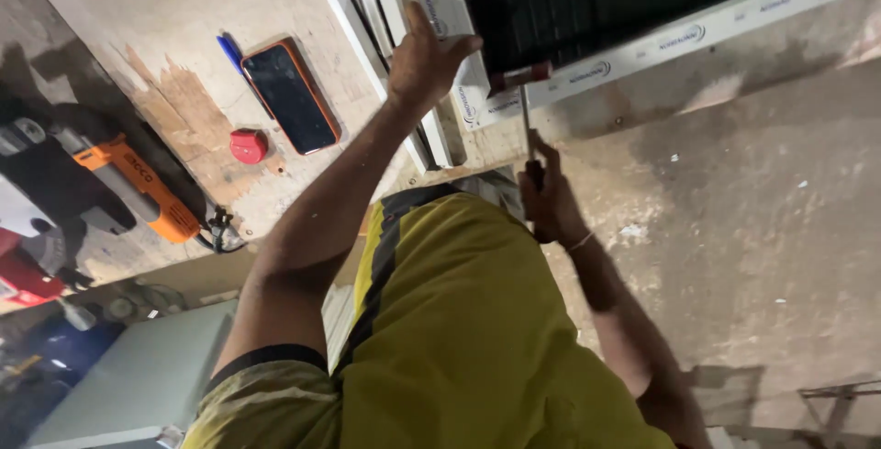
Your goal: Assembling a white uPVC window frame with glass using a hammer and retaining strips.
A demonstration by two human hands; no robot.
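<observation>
Hands at work: our left hand (424,59) clamps the white frame (477,91); our right (548,201) grips a mallet (525,100) handle. Frame looks stiff, light, best held near its corner.

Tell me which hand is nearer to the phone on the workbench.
The left hand. It grips the white frame profile just beside the phone. The right hand is farther off, past the frame corner, holding a hammer by its handle.
</observation>
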